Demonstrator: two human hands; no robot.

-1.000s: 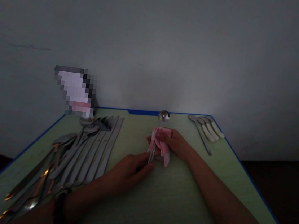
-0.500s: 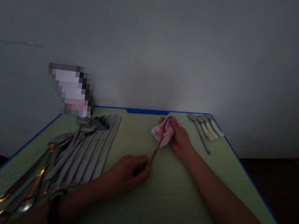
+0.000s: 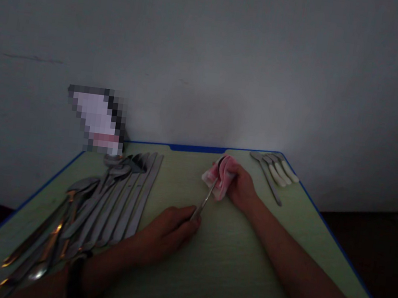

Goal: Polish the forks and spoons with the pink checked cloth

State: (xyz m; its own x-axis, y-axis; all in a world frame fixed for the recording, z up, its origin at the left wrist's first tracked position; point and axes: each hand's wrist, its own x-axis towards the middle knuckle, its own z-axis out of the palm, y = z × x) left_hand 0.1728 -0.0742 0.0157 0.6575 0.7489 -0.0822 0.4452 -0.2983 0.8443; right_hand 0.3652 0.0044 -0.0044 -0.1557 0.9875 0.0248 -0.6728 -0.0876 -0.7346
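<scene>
My left hand (image 3: 171,227) rests on the green table (image 3: 228,268) and pinches the handle end of a metal spoon (image 3: 204,203). The spoon slants up and away to the right. Its bowl is wrapped in a pink cloth (image 3: 220,176), which my right hand (image 3: 240,187) grips around it. Only the spoon's shaft shows between the two hands; the bowl is mostly hidden by the cloth.
A row of knives, spoons and other metal cutlery (image 3: 105,205) lies fanned out along the left of the table. A few spoons and a fork with pale handles (image 3: 276,173) lie at the far right corner. A blurred-out object (image 3: 97,119) stands at the back left against the wall.
The pink cloth in my right hand slid from the spoon's shaft up over its bowl, which showed bare a second ago. The spoon tilted right. My left hand stayed on the handle.
</scene>
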